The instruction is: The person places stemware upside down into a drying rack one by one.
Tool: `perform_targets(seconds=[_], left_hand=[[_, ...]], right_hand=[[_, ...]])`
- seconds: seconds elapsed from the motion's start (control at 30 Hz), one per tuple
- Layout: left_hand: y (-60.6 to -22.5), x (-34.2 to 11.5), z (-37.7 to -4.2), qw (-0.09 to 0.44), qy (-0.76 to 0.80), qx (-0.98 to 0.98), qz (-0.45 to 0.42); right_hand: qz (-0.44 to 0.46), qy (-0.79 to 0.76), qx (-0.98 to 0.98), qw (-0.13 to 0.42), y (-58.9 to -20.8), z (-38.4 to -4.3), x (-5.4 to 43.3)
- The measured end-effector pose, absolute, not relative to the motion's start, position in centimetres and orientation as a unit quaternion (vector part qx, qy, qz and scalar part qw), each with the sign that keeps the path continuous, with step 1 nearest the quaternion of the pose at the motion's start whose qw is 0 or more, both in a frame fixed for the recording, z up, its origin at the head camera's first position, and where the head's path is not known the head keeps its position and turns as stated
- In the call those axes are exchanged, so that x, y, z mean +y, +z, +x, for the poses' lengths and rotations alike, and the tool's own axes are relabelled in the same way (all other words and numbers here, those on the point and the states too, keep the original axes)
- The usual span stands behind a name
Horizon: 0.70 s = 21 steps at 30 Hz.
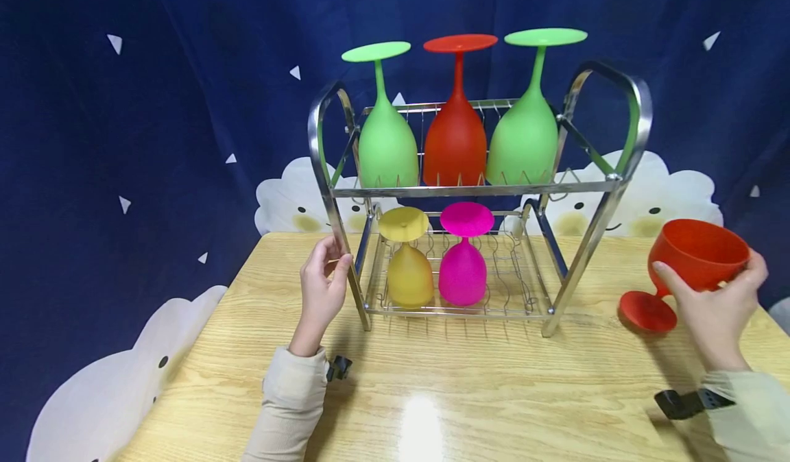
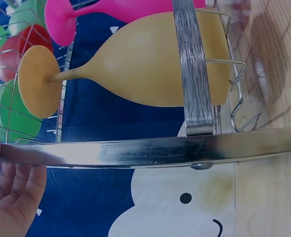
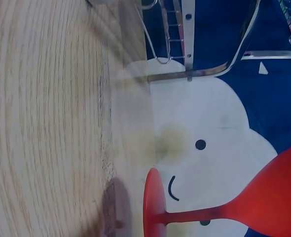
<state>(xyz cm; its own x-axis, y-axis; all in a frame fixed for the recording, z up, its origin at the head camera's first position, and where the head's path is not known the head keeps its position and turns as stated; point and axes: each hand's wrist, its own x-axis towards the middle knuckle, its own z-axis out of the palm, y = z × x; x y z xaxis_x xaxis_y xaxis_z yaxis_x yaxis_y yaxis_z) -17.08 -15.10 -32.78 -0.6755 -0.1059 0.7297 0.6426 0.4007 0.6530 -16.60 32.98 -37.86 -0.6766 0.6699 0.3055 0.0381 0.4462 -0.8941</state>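
Observation:
My right hand (image 1: 719,318) holds a red goblet (image 1: 679,246) by its bowl, at the right of the table. The goblet is upright with its mouth up and its round foot low over the tabletop; the right wrist view shows its red stem (image 3: 197,215). At the left, my left hand (image 1: 324,287) grips the front left leg (image 1: 356,294) of a two-tier metal dish rack (image 1: 457,191). In the left wrist view, the fingers (image 2: 24,185) and thumb meet around that metal post (image 2: 110,152).
Upside down on the upper tier stand a green goblet (image 1: 387,150), a red one (image 1: 455,147) and another green one (image 1: 523,143). Below, a yellow goblet (image 1: 410,277) and a pink goblet (image 1: 463,273) stand inverted. Behind the wooden table (image 1: 481,393) hangs a blue curtain (image 1: 185,140).

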Motion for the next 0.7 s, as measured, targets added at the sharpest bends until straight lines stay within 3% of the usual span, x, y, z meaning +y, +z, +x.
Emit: perform_targets(seconds=[0.7], left_hand=[[-33.0,-15.2,-17.2,0.361,-0.521,-0.753,-0.178]], right_hand=[[-0.17,0.499,-0.786,0.322,-34.1,-11.8,29.7]])
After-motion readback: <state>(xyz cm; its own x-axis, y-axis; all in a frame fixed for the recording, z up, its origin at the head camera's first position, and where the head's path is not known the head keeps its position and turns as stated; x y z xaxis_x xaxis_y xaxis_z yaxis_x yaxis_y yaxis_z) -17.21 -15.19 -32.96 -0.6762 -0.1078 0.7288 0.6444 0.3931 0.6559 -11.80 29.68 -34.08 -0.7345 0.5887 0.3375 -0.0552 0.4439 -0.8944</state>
